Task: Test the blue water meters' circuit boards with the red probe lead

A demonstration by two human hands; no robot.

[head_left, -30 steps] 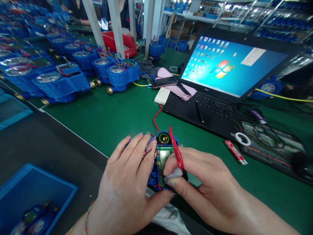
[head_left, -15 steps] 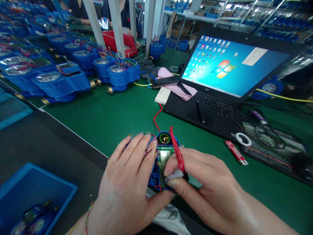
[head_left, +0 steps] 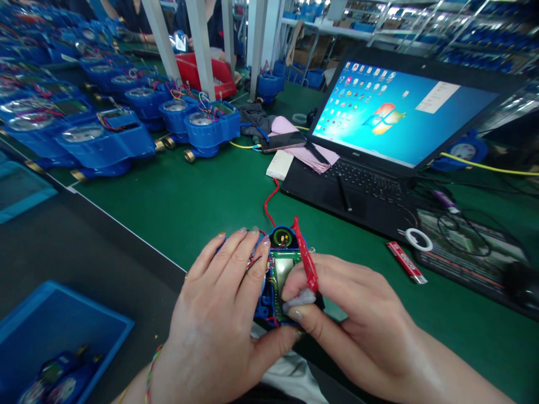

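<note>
A blue water meter [head_left: 265, 306] with its top open stands at the table's near edge, showing a green circuit board with a small display [head_left: 283, 272] and several thin wires. My left hand [head_left: 229, 292] lies over the meter's left side, fingers stretched across it and thumb round the near edge, gripping it. My right hand [head_left: 349, 303] pinches a grey putty-like lump [head_left: 301, 299] between thumb and forefinger, against the board's near right part. From this lump a red tape-wrapped lead [head_left: 306, 255] rises; its tip is hidden by my fingers.
An open laptop [head_left: 370, 163] stands behind on the right. Near it lie a red-and-white battery-like stick [head_left: 406, 262], a white ring [head_left: 418, 239] and a phone [head_left: 284, 141]. Several blue meters [head_left: 105, 137] fill the left back. A blue bin [head_left: 63, 314] with meters is lower left.
Almost nothing differs. Both hands keep their places on the meter, and the red lead has shifted very slightly.
</note>
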